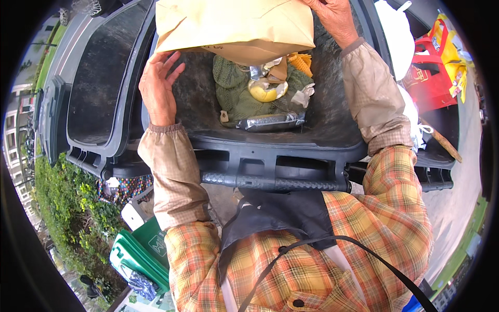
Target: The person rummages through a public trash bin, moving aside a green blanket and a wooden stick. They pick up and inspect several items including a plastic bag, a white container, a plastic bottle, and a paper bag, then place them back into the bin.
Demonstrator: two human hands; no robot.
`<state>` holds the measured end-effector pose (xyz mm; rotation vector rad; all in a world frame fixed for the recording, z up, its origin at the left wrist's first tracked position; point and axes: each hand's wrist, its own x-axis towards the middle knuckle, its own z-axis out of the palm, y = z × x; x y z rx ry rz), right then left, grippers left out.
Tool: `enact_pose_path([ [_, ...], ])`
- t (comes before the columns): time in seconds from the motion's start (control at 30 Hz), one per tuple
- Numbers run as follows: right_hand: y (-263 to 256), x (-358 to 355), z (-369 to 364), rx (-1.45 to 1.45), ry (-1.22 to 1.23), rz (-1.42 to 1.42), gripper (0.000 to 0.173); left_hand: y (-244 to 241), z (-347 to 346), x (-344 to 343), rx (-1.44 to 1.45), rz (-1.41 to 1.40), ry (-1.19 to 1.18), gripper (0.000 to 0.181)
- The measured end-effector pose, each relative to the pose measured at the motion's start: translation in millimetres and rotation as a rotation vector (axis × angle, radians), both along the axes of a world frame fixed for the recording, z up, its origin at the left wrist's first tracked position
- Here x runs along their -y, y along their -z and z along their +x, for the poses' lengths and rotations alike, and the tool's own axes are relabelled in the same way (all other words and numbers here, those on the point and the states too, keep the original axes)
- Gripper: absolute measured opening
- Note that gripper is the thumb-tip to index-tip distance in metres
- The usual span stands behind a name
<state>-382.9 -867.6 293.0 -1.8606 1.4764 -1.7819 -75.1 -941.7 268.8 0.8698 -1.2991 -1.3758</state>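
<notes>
A large brown paper bag [234, 29] is held over an uncovered dark wheelie bin [335, 97]; the frame's top edge cuts the bag off. My right hand [337, 19] grips the bag's upper right edge, partly out of view. Below the bag's lower left corner is my left hand [160, 87], fingers apart, its upper part touching or just under the corner. Inside the bin lies green patterned fabric [234, 97]. On it are a yellow fruit peel [265, 93], a crumpled white tissue [303, 96], an orange ridged piece [301, 64] and a silvery packet [273, 120].
Another dark bin [99, 78] stands to the left, beside a hedge [78, 195]. Lower left is a green bin [140, 249]. On the right are white bags [395, 39], a red bag [430, 84], a yellow bag [448, 43] and a wooden stick [444, 142].
</notes>
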Motion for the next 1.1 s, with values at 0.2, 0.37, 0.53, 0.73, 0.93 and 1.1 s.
enact_pose_path([
  [0.2,-14.7,-22.6,31.7,-0.365,-0.015,-0.232,0.01,-20.9,4.9,-11.8,-0.093,0.116,0.12,0.059],
  [0.37,-44.3,-54.2,63.4,-0.194,-0.146,-0.351,0.027,-36.2,27.4,-52.4,-0.166,-0.212,-0.075,0.036],
  [0.53,-73.4,-87.1,114.6,-0.434,-0.294,-0.217,0.053,-40.3,98.5,-126.3,-0.01,-0.338,-0.237,0.035],
  [0.73,-22.5,-77.0,190.6,-0.584,-0.544,-0.016,0.048,-16.9,166.6,-179.6,0.512,-0.308,-0.445,0.059],
  [0.93,-25.5,-72.0,205.6,-0.423,-0.656,-0.006,0.047,-87.1,158.5,-183.8,1.14,-0.806,-0.391,0.061],
  [1.1,-24.1,-57.3,189.5,0.052,-0.503,0.167,0.032,-66.8,165.1,-157.0,1.028,-0.753,-0.178,0.032],
])
